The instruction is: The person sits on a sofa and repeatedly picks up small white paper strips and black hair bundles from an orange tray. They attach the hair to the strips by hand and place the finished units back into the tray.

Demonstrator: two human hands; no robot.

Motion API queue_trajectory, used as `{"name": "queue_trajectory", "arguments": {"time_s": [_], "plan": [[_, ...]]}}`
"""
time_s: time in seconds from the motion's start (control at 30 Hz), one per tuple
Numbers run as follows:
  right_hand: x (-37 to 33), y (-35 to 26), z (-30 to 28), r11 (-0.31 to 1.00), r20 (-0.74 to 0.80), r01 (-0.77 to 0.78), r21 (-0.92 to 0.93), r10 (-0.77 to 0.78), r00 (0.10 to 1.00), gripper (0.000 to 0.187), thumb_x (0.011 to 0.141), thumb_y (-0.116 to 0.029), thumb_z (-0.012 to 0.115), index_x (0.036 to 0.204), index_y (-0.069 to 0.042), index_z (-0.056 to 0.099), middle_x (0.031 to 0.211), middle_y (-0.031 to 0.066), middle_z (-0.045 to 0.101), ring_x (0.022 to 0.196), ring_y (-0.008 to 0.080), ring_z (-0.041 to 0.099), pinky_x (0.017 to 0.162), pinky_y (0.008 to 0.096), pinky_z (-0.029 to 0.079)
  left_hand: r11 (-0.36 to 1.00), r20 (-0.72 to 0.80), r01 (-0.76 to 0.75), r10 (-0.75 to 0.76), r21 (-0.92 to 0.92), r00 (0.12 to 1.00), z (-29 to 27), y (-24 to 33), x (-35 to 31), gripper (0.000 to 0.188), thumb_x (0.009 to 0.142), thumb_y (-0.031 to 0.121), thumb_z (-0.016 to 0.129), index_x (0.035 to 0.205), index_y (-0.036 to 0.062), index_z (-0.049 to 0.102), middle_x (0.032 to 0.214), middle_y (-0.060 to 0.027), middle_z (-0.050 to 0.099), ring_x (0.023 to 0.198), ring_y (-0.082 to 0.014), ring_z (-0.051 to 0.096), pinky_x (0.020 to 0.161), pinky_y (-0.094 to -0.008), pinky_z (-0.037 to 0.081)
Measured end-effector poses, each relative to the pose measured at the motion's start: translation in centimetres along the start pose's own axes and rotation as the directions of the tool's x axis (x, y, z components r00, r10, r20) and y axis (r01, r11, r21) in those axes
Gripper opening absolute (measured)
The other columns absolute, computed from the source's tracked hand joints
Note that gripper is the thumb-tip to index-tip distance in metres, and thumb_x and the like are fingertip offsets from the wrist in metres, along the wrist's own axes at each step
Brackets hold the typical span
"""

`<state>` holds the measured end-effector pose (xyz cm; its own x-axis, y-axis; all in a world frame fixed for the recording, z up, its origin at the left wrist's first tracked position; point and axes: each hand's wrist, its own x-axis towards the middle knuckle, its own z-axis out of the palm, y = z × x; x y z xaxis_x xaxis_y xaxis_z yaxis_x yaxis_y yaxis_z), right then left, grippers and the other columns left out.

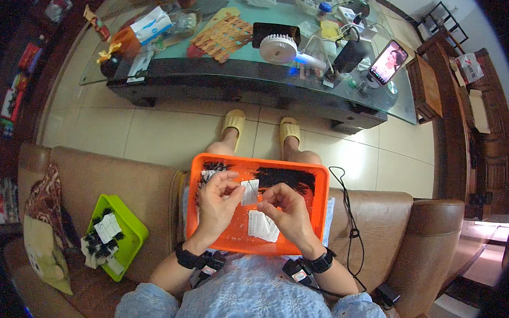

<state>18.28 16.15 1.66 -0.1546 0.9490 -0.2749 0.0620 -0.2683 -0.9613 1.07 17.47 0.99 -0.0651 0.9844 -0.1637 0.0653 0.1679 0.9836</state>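
An orange tray (pixel 193 213) rests on my lap. Above it, my left hand (pixel 219 206) pinches the left edge of a small white card (pixel 249 192) with a thin dark line across it. My right hand (pixel 287 212) is closed in a pinch at the card's right side; what lies between its fingertips is too small to make out. Below the card, a pile of white cards (pixel 263 226) lies in the tray. A heap of thin black strands (pixel 286 178) fills the far right of the tray. More black pieces and cards (pixel 211 174) lie at its far left, partly behind my left hand.
A green tray (pixel 135 246) with black strands and white cards sits on the brown sofa (pixel 378 225) at left. A black cable (pixel 351 223) runs along my right. Ahead stands a glass table (pixel 236 70) with a white fan (pixel 280 48) and a lit phone (pixel 388 62).
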Motion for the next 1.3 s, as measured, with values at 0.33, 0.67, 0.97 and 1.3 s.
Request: {"name": "queue_trajectory", "arguments": {"time_s": [0.33,0.67,0.97,1.3], "plan": [[-0.1,0.7,0.4,1.000,-0.062,0.021,-0.010,-0.021,0.998,0.017,0.080,-0.006,0.071,0.090,-0.001,0.059,0.079,0.0029,0.061,0.075,0.0111,0.059,0.069,0.0261,0.048,0.999,-0.053,0.046,-0.045,0.011,0.998,-0.4,0.0,-0.2,0.023,0.084,0.000,0.065,0.105,0.0001,0.057,0.082,-0.0022,0.066,0.073,-0.0054,0.059,0.065,-0.0207,0.046],[-0.3,0.7,0.5,0.998,-0.051,0.064,0.000,-0.064,0.997,0.017,0.081,-0.008,0.071,0.090,-0.001,0.058,0.079,0.0026,0.061,0.073,0.0105,0.058,0.067,0.0255,0.047,0.957,-0.080,-0.186,0.208,0.221,0.975,-0.1,-1.1,-0.5,0.020,0.080,0.001,0.069,0.099,0.0004,0.062,0.085,-0.0109,0.070,0.076,-0.0155,0.067,0.068,-0.0287,0.051],[-0.8,-0.2,0.5,0.995,0.002,0.039,0.093,-0.039,0.999,0.017,0.083,-0.005,0.070,0.094,-0.001,0.058,0.085,0.0031,0.062,0.080,0.0106,0.059,0.072,0.0255,0.048,0.859,-0.004,-0.318,0.349,0.402,0.937,-0.2,-0.4,-0.7,0.013,0.080,-0.002,0.067,0.093,0.0022,0.065,0.085,-0.0080,0.068,0.079,-0.0166,0.066,0.071,-0.0297,0.052],[-0.6,-0.3,0.4,0.990,-0.001,0.001,0.140,-0.001,1.000,0.015,0.083,-0.003,0.068,0.094,-0.001,0.058,0.086,0.0032,0.061,0.082,0.0109,0.059,0.076,0.0259,0.048,0.884,-0.043,-0.274,0.312,0.378,0.949,-0.1,-0.3,-1.0,0.011,0.080,-0.001,0.068,0.090,0.0015,0.065,0.085,-0.0084,0.069,0.078,-0.0178,0.066,0.069,-0.0302,0.052]]}}
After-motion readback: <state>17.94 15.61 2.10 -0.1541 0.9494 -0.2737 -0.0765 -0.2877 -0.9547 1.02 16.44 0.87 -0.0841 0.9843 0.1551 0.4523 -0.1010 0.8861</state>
